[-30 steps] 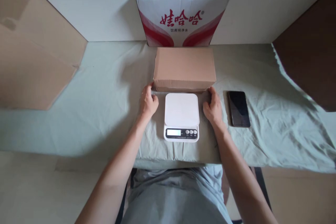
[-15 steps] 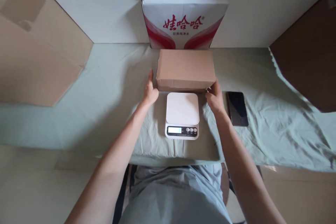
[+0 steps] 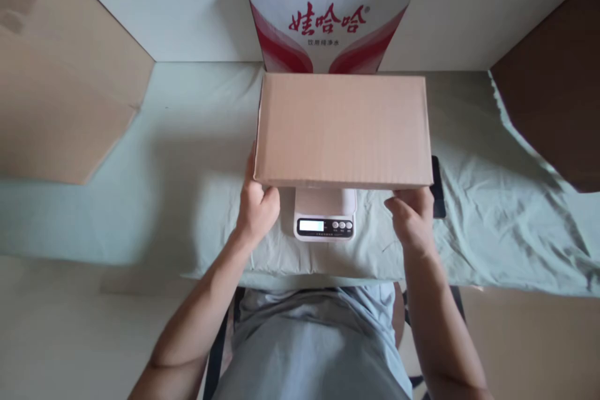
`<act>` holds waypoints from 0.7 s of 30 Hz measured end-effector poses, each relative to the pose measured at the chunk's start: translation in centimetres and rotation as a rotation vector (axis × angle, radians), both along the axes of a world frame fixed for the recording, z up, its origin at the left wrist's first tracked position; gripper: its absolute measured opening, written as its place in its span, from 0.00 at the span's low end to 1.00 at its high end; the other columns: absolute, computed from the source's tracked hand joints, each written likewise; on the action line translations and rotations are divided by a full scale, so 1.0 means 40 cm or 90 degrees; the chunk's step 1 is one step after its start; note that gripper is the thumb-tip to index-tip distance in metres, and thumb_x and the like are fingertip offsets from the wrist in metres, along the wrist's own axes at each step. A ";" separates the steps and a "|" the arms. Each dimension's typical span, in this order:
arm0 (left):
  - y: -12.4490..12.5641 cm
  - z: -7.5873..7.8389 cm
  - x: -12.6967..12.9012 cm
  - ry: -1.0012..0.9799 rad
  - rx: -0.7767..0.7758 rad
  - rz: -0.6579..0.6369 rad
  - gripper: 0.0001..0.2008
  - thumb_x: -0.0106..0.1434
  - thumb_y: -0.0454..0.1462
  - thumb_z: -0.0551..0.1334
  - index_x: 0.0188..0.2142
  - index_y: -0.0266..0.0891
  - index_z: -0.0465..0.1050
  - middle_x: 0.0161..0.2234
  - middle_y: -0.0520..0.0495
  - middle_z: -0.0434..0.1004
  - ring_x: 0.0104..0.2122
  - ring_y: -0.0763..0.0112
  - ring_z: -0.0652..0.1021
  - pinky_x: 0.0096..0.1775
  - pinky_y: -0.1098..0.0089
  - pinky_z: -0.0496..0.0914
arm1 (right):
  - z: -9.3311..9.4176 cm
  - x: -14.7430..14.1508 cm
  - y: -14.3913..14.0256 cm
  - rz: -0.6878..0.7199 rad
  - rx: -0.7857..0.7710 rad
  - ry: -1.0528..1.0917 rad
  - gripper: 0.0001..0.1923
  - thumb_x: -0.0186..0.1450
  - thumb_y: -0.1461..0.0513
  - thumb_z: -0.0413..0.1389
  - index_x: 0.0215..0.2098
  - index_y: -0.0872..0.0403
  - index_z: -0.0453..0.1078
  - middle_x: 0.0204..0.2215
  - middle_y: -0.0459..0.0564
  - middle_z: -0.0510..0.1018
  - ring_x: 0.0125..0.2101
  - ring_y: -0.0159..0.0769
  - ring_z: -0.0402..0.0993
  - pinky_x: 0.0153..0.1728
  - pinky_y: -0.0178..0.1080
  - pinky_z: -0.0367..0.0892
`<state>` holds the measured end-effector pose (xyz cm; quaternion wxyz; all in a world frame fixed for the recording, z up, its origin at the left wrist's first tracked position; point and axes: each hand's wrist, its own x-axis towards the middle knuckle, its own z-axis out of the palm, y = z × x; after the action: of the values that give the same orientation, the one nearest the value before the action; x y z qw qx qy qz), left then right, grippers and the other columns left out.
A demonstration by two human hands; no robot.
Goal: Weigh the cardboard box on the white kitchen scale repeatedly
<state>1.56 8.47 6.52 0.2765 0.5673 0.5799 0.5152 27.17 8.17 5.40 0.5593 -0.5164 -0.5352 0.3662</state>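
A plain brown cardboard box (image 3: pixel 343 130) is raised off the table, held level between both hands and hanging over the white digital kitchen scale (image 3: pixel 324 219). My left hand (image 3: pixel 255 205) grips the box's near left corner from below. At the near right corner, my right hand (image 3: pixel 412 220) holds it the same way. Most of the scale's platform is hidden under the box; its display and buttons show at the front.
A black phone (image 3: pixel 437 190) lies right of the scale, mostly hidden by the box. A white and red printed carton (image 3: pixel 328 25) stands at the back. Brown cardboard sheets (image 3: pixel 60 81) lean at left and right. A pale green cloth (image 3: pixel 140 200) covers the table.
Both hands closed on the box's lower corners and lifted it off the table, bringing it toward me and above the scale. It now covers most of the scale and the phone.
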 end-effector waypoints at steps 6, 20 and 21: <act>-0.086 -0.061 0.010 0.017 -0.089 0.031 0.19 0.51 0.25 0.54 0.41 0.41 0.73 0.41 0.45 0.81 0.55 0.61 0.75 0.61 0.60 0.66 | -0.052 0.002 -0.080 -0.004 -0.051 -0.042 0.31 0.49 0.70 0.51 0.51 0.49 0.67 0.49 0.51 0.78 0.58 0.47 0.69 0.60 0.55 0.64; -0.085 -0.128 -0.036 0.116 -0.023 0.057 0.33 0.59 0.29 0.57 0.64 0.48 0.56 0.66 0.45 0.60 0.67 0.64 0.61 0.67 0.61 0.57 | -0.113 0.047 -0.086 -0.074 -0.073 -0.141 0.37 0.54 0.67 0.54 0.62 0.45 0.58 0.62 0.51 0.67 0.63 0.48 0.63 0.63 0.62 0.59; -0.080 -0.138 -0.047 0.124 -0.013 0.065 0.33 0.60 0.30 0.57 0.64 0.48 0.55 0.66 0.43 0.59 0.67 0.63 0.61 0.67 0.61 0.58 | -0.120 0.053 -0.080 -0.092 -0.075 -0.163 0.37 0.55 0.66 0.54 0.62 0.45 0.57 0.62 0.52 0.67 0.62 0.48 0.65 0.62 0.62 0.61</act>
<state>-0.30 5.29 1.02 0.1978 0.5819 0.6372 0.4650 29.30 4.96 0.60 0.4804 -0.6279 -0.5411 0.2866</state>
